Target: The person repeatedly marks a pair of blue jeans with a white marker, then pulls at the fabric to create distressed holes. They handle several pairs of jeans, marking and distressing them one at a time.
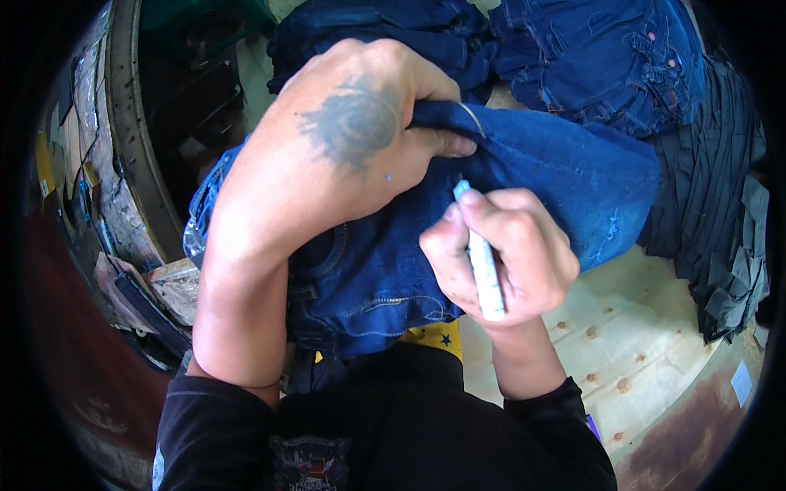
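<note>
At the far left, a curved, worn metal rim (131, 147) is seen, with scraps of card and clutter (164, 286) lying below it.

The left hand (360, 131) is laid over a fold of the dark blue jeans (557, 176), its back turned up to the camera. The left grip is closed on the denim: the fingers are curled over the top edge of the fold and the thumb (446, 146) is pressed along its near side, so that the cloth is pinched and held taut. The forearm runs down from the hand toward the lower left of the picture.

The jeans are spread across the middle of the view, over the person's lap and onto the edge of the bench (639, 344). The waistband end, with its pocket stitching (385, 307), is nearest the body, and the leg is stretched away toward the upper right.

Just right of the left thumb, a pale blue chalk stick (483, 266) is held in the right hand (508, 254). The right grip is closed around the stick, with the thumb and fingers wrapped about it. Its long axis runs nearly up and down in the picture, slightly tilted; the tip points up and a little left and is set against the denim just beside the left thumb.

Further right, the pale wooden bench is seen, with a heap of blue jeans (606, 57) behind it and a stack of dark cloth pieces (720, 221) at its right edge.
</note>
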Demonstrator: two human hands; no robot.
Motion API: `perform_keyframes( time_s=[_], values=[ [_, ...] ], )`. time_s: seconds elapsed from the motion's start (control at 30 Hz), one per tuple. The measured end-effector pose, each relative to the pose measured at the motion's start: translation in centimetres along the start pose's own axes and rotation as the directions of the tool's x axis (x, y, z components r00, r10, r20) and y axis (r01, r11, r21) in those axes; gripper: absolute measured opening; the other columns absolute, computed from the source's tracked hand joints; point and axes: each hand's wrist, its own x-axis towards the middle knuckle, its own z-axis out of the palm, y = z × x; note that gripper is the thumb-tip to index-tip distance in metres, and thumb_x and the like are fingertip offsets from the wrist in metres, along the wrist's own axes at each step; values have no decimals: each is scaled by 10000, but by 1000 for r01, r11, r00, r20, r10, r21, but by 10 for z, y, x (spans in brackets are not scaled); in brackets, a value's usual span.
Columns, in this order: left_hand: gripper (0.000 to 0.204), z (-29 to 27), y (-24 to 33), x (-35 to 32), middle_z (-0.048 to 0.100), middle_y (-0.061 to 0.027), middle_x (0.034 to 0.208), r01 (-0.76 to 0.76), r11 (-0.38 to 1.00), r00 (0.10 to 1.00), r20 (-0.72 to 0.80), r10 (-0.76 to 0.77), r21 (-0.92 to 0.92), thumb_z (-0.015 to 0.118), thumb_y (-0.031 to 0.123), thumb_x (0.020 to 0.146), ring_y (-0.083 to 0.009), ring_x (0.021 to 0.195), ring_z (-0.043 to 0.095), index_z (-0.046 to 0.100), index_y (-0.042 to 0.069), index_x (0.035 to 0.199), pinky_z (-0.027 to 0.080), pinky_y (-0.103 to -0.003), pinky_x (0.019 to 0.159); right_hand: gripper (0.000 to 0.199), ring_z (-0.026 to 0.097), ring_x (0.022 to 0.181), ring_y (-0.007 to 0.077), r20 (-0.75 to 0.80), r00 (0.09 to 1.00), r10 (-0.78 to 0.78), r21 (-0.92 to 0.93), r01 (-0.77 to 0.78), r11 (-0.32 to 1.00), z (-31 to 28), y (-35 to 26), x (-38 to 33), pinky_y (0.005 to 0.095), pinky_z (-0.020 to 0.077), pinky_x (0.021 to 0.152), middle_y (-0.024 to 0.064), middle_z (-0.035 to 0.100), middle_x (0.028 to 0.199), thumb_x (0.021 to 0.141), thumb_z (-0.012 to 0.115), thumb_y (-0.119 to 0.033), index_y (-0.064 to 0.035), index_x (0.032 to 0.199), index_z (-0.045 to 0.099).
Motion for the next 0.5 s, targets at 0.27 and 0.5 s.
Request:
perform_keyframes(
  time_s=[0.27,0.5],
  values=[
    [266,-1,0,0,811,-185,942,17,1000,1000,-4,-17,23,935,151,815,-292,828,791,847,7,1021,588,-347,766,265,544,481,186,-2,999,33,10,-33,999,-1,-1,-1,275,435,453,50,522,624,610,719,131,23,851,698],
    [297,-1,2,1,817,-186,959,118,993,991,54,-118,20,945,172,823,-253,836,792,846,6,1049,599,-335,791,249,524,476,190,26,999,37,35,-38,999,-4,0,-2,287,416,443,56,509,630,628,716,121,28,858,693]
  ],
)
